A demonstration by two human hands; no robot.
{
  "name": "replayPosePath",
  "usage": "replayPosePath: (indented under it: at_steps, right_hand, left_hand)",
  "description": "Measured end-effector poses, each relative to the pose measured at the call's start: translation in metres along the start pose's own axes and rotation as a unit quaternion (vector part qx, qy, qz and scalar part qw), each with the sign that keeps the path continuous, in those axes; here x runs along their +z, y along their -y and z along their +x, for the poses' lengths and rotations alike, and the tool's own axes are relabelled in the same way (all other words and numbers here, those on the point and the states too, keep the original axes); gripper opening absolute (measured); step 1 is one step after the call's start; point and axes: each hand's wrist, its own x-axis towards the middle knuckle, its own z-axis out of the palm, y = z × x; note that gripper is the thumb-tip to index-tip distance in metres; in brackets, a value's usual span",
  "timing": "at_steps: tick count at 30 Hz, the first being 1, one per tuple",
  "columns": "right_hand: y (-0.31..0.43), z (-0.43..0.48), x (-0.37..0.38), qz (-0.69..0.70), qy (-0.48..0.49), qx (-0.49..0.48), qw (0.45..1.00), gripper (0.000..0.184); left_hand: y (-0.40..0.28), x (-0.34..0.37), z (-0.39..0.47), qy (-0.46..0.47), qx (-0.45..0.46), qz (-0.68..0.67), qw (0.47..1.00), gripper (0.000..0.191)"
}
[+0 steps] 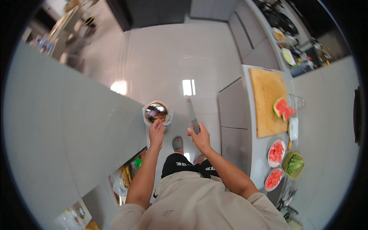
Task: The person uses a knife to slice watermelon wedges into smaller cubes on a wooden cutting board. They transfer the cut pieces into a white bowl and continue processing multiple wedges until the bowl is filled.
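Observation:
My right hand (200,137) grips the dark handle of a kitchen knife (191,110), its blade pointing forward over the floor. To the left, my left hand (157,133) hangs at the near rim of a lined waste bin (146,123). Scraps (158,115) that look like peel or rind lie inside the bin. Whether the left fingers hold anything is not clear. On the counter at right, a wooden cutting board (264,100) carries cut watermelon pieces (283,109). Two white plates hold watermelon chunks, one farther plate (269,163) and one nearer plate (266,187).
Beside the plates stands a yellow-green basin (301,169) with leafy greens (294,164). A white container (293,129) sits by the board. Grey cabinets (234,123) line the right, a tall pale panel (95,123) the left. Open shelving (126,175) is low at left.

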Motion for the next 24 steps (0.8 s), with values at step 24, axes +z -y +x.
replayPosePath:
  at_steps: [24]
  right_hand:
    - [-0.016, -0.086, -0.368, 0.163, -0.419, 0.068, 0.891, 0.026]
  left_hand:
    - [0.039, 0.553, -0.099, 0.475, 0.071, 0.283, 0.830, 0.063]
